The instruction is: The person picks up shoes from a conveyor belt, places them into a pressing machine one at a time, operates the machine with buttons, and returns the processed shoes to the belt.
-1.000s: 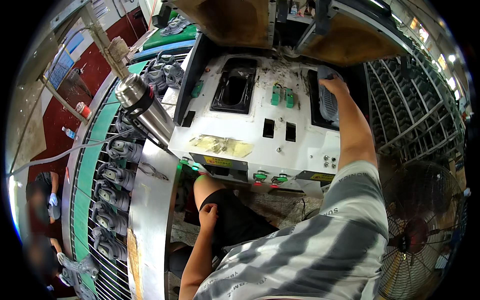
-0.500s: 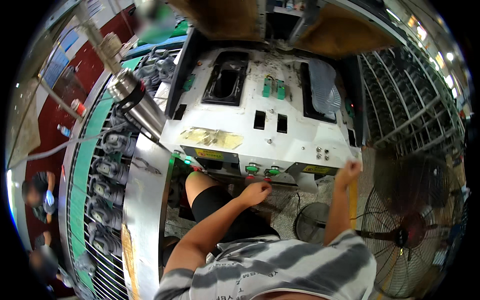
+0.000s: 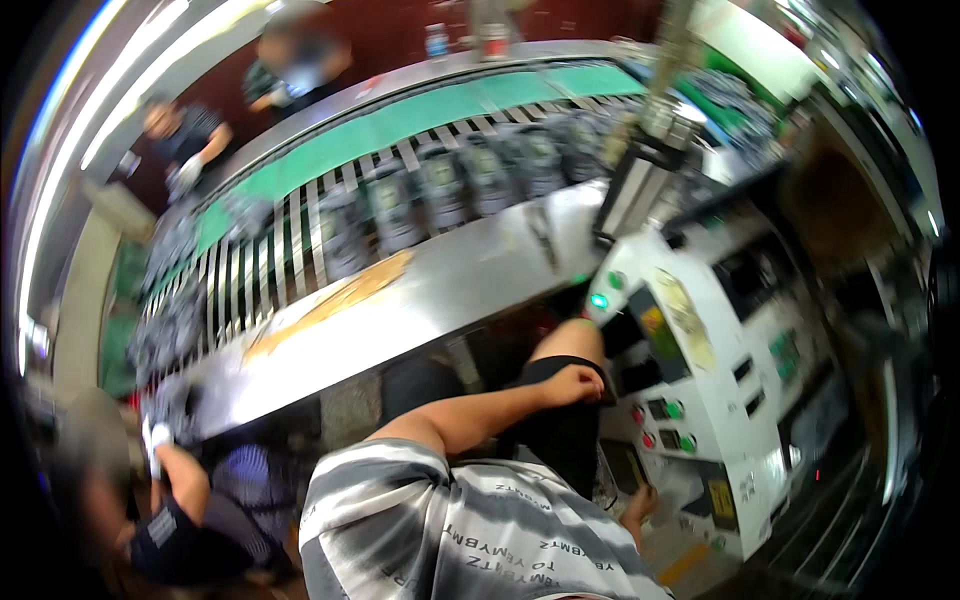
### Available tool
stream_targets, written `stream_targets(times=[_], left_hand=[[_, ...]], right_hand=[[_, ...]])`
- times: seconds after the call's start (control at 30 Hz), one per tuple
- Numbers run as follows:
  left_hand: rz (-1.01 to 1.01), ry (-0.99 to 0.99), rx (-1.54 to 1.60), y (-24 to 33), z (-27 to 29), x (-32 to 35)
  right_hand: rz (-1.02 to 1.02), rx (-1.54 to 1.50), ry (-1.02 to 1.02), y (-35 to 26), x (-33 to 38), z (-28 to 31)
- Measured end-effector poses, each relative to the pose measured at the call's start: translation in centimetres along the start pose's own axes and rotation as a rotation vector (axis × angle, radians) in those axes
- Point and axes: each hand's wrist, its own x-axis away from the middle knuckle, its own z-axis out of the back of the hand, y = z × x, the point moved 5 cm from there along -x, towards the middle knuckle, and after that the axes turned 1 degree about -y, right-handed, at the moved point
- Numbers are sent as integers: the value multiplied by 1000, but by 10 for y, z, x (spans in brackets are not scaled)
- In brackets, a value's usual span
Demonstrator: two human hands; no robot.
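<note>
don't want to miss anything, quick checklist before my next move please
1. Left hand free: ok, nothing visible in it.
2. Right hand free: cannot tell, too small and blurred.
3. Green lamp on white machine lit: ok.
4. Machine's far recess contents: cannot tell, view too oblique and blurred.
5. Pliers put away: not ok, lying on the metal ledge.
6. Shoes in a row: ok.

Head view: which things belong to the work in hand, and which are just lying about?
Likely work:
white machine, near both hands
grey shoes
roller conveyor

Probably lying about:
steel flask
pliers-like tool on the metal bench, use unclear
bottle and red container beyond the conveyor
</note>
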Motion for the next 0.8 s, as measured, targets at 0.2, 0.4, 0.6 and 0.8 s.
stream_targets(times=[0.2,0.4,0.6,0.8], left_hand=[[-152,752,339,62,201,195],[-503,1168,561,92,312,370],[-419,1476,315,130,468,423],[-66,2045,-527,158,677,494]], right_hand=[[1033,16,-511,-304,109,-247],[1400,302,-891,-427,252,-476],[1720,431,-907,-435,394,-623],[1753,419,-853,-430,417,-640]])
